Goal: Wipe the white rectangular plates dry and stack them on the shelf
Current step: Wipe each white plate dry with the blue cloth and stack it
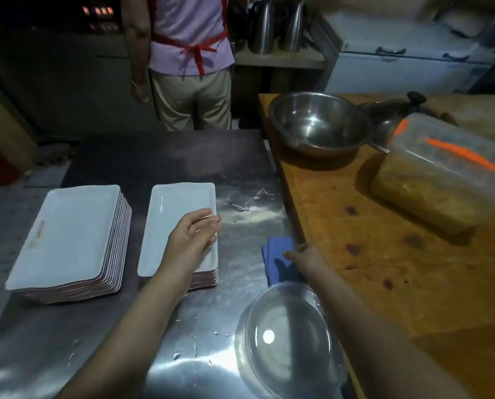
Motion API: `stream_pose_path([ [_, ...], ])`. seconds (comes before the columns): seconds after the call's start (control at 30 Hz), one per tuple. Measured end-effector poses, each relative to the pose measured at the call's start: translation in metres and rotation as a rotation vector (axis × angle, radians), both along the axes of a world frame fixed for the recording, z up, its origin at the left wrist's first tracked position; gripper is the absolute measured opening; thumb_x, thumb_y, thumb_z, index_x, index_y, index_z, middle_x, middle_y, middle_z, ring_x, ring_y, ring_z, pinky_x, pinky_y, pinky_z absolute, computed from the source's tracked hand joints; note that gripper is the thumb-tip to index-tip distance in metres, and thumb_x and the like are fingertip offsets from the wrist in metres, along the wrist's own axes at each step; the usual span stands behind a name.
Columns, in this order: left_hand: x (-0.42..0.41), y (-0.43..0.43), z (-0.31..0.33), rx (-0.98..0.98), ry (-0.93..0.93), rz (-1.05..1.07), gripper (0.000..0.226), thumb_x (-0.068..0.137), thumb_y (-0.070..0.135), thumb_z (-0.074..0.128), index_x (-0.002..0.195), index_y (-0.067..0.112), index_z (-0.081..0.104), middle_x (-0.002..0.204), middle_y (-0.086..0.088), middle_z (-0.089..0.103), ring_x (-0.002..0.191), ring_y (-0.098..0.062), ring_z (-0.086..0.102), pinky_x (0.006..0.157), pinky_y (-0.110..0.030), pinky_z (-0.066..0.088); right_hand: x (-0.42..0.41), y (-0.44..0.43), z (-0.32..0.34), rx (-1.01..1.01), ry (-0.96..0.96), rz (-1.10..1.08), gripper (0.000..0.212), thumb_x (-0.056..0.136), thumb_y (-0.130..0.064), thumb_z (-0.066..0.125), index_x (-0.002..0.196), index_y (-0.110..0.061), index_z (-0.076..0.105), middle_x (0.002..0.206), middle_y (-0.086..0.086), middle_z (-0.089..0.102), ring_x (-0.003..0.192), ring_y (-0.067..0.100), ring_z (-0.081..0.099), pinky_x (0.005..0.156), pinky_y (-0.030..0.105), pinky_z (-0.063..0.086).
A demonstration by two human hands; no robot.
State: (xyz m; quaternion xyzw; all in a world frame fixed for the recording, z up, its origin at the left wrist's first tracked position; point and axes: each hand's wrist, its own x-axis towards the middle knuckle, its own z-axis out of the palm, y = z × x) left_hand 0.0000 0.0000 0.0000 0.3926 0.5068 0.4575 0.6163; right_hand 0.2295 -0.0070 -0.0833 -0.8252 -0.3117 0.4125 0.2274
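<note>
Left hand (pixel 193 236) fingers loose over plate (pixel 171 220), right hand (pixel 305 256) fingers outstretched touching cloth (pixel 278 249)

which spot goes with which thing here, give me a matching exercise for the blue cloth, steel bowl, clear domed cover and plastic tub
Things
1. blue cloth
2. steel bowl
3. clear domed cover
4. plastic tub

Places
a. near end of the steel counter, closest to the camera
b. far left corner of the wooden table
c. touched by the right hand
d. right part of the wooden table, beyond the bowl's side

Pairs: 1-c, 2-b, 3-a, 4-d
</note>
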Motion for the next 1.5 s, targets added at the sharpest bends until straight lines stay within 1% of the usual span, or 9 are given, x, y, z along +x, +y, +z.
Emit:
stream_pose_path([
  [0.13, 0.0, 0.01, -0.01, -0.01, 0.018, -0.011, 0.023, 0.086, 0.008, 0.063, 0.1, 0.026, 0.061, 0.103, -0.001, 0.07, 0.089, -0.004, 0.069, 0.095, -0.032, 0.048, -0.005, 0.013, -0.004, -0.1, -0.025, 0.039, 0.064, 0.081, -0.027, 0.074, 0.13, 0.004, 0.046, 0.13, 0.019, 0.054, 0.116, 0.032, 0.053, 0.079, 0.03, 0.039],
  [0.5, 0.0, 0.021, -0.017, -0.017, 0.031, -0.005, 0.023, 0.085, 0.009, 0.064, 0.101, 0.026, 0.061, 0.104, 0.001, 0.071, 0.098, -0.009, 0.067, 0.099, -0.035, 0.046, -0.007, 0.021, -0.012, -0.171, 0.037, -0.073, 0.069, 0.076, -0.026, 0.079, 0.131, 0.002, 0.045, 0.127, 0.018, 0.055, 0.11, 0.033, 0.055, 0.074, 0.032, 0.04],
  [0.63, -0.001, 0.018, -0.014, -0.037, -0.003, 0.029, 0.024, 0.085, 0.006, 0.063, 0.102, 0.023, 0.061, 0.106, -0.004, 0.07, 0.1, -0.013, 0.067, 0.097, -0.032, 0.047, -0.007, 0.018, -0.011, -0.03, 0.269, -0.13, 0.023, 0.077, -0.017, 0.077, 0.083, -0.007, 0.056, 0.091, 0.014, 0.06, 0.074, 0.024, 0.055, 0.059, 0.029, 0.041],
  [0.7, -0.002, 0.015, -0.009, -0.04, -0.025, 0.045, 0.024, 0.085, 0.004, 0.062, 0.102, 0.021, 0.061, 0.109, -0.007, 0.069, 0.102, -0.015, 0.066, 0.096, -0.032, 0.048, -0.011, 0.019, -0.002, 0.051, 0.334, -0.125, 0.016, 0.081, -0.014, 0.072, 0.083, -0.006, 0.058, 0.094, 0.017, 0.064, 0.084, 0.028, 0.06, 0.071, 0.034, 0.049],
  [0.8, -0.006, 0.01, -0.002, -0.023, -0.008, 0.072, 0.023, 0.084, 0.004, 0.061, 0.1, 0.021, 0.061, 0.106, -0.004, 0.069, 0.103, -0.018, 0.064, 0.094, -0.032, 0.049, -0.021, 0.024, 0.014, 0.123, 0.359, -0.091, 0.027, 0.088, -0.013, 0.064, 0.111, -0.001, 0.059, 0.11, 0.019, 0.063, 0.101, 0.033, 0.06, 0.093, 0.045, 0.049],
  [1.03, -0.036, 0.009, 0.005, 0.041, 0.121, 0.212, 0.015, 0.087, 0.007, 0.061, 0.092, 0.021, 0.062, 0.099, -0.002, 0.066, 0.095, -0.011, 0.06, 0.088, -0.027, 0.046, -0.067, 0.031, 0.054, 0.253, 0.481, -0.052, 0.025, 0.093, -0.015, 0.056, 0.116, -0.006, 0.057, 0.11, 0.014, 0.064, 0.1, 0.031, 0.062, 0.081, 0.039, 0.05],
  [1.2, -0.068, 0.025, -0.012, 0.048, 0.253, 0.311, 0.013, 0.086, 0.012, 0.062, 0.098, 0.017, 0.063, 0.09, 0.008, 0.063, 0.084, -0.006, 0.059, 0.078, -0.018, 0.046, -0.107, 0.035, 0.075, 0.315, 0.531, -0.024, 0.005, 0.093, -0.02, 0.057, 0.089, -0.021, 0.056, 0.095, 0.006, 0.064, 0.088, 0.025, 0.062, 0.073, 0.038, 0.051],
  [1.33, -0.091, 0.044, -0.033, 0.01, 0.453, 0.244, 0.016, 0.083, 0.019, 0.065, 0.098, 0.022, 0.06, 0.09, 0.008, 0.061, 0.083, -0.006, 0.059, 0.076, -0.024, 0.048, -0.139, 0.044, 0.08, 0.332, 0.511, -0.049, 0.009, 0.093, -0.02, 0.057, 0.084, -0.021, 0.057, 0.094, 0.008, 0.065, 0.087, 0.028, 0.062, 0.08, 0.044, 0.052],
  [1.5, -0.096, 0.059, -0.057, 0.033, 0.57, 0.119, 0.024, 0.078, 0.013, 0.071, 0.098, 0.016, 0.057, 0.087, 0.005, 0.06, 0.074, -0.007, 0.057, 0.06, -0.016, 0.039, -0.163, 0.052, 0.071, 0.304, 0.457, -0.076, 0.012, 0.094, -0.025, 0.056, 0.082, -0.023, 0.052, 0.086, 0.0, 0.059, 0.075, 0.017, 0.057, 0.057, 0.029, 0.044],
])
